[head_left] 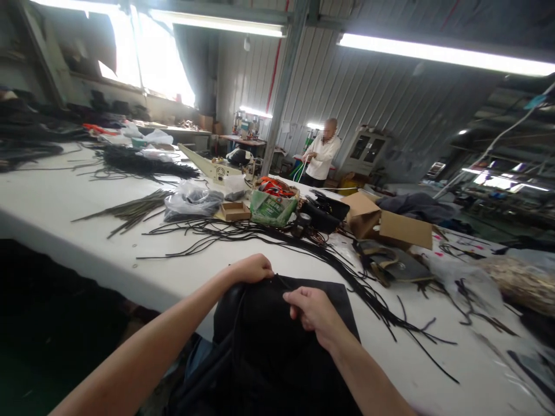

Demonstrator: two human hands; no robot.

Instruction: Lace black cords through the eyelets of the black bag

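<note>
Left hand (pixel 250 268): closed on the upper edge of a black fabric piece (pixel 269 329). Right hand (pixel 312 315): fingers curled, gripping the same piece just beside the left. The piece lies against the near edge of a white bench (pixel 108 254) and hangs below both hands.

Ahead of the hands: loose black cords (pixel 243 232), running across the bench and past the right hand. Beyond them: green woven sack (pixel 274 209); open cardboard box (pixel 392 222), further right. Ahead and left: bundle of grey-green strips (pixel 130 211); bundle of black strips (pixel 139 164).

Room: corrugated metal wall (pixel 347 75); fluorescent tube (pixel 446 53); standing co-worker (pixel 321 156), well beyond the bench.
</note>
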